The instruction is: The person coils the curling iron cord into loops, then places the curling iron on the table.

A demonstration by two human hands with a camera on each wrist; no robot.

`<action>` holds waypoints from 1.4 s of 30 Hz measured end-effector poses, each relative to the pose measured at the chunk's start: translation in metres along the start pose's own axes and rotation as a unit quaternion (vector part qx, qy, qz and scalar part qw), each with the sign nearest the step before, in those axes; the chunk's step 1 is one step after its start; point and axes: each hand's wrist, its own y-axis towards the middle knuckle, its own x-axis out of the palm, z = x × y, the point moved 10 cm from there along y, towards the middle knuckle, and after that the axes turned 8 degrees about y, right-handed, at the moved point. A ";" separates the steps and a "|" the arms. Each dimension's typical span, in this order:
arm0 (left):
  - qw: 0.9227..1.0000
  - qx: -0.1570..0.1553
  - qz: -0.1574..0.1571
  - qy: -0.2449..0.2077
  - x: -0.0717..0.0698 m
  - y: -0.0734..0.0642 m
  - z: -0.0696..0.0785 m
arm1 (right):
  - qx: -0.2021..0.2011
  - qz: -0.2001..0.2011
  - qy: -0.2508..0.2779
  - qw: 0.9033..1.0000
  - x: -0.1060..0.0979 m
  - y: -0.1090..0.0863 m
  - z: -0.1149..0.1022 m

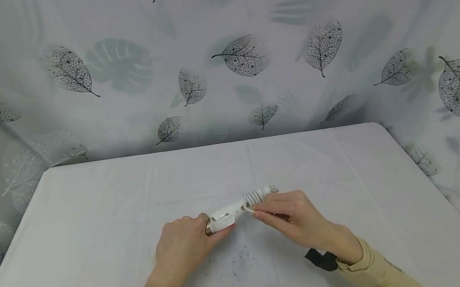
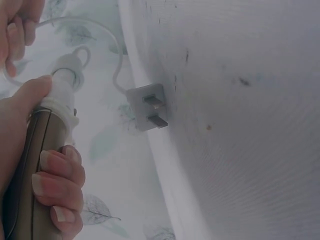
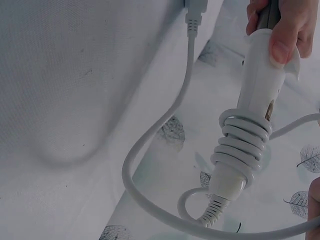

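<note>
A white curling iron (image 1: 225, 216) with a bronze-coloured barrel (image 2: 47, 150) is held above the table. My left hand (image 1: 183, 242) grips it by the barrel, the thumb lying against the white handle (image 3: 261, 82). Several turns of white cord (image 3: 242, 137) are wound round the handle's far end. With thumb and fingers, my right hand (image 1: 294, 217) pinches the loose part of the cord beside these turns. A two-pin plug (image 2: 146, 107) hangs from the cord's end near the table edge in the left wrist view.
A white cloth covers the table (image 1: 107, 198). Small dark specks (image 1: 241, 257) mark the cloth below the hands. Behind the table hangs a leaf-patterned curtain (image 1: 201, 17). Black straps (image 1: 322, 259) show at both wrists.
</note>
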 end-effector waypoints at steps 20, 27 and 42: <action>0.988 -0.087 -0.092 -0.089 0.008 0.004 -0.025 | -0.012 0.085 -0.018 0.996 -0.026 0.003 -0.011; 0.983 -0.121 -0.086 -0.111 0.002 0.003 -0.034 | 0.002 0.058 -0.006 0.998 -0.018 0.004 -0.007; 0.968 -0.145 -0.087 -0.184 0.000 0.004 -0.044 | -0.011 0.035 0.002 0.999 -0.011 0.005 -0.009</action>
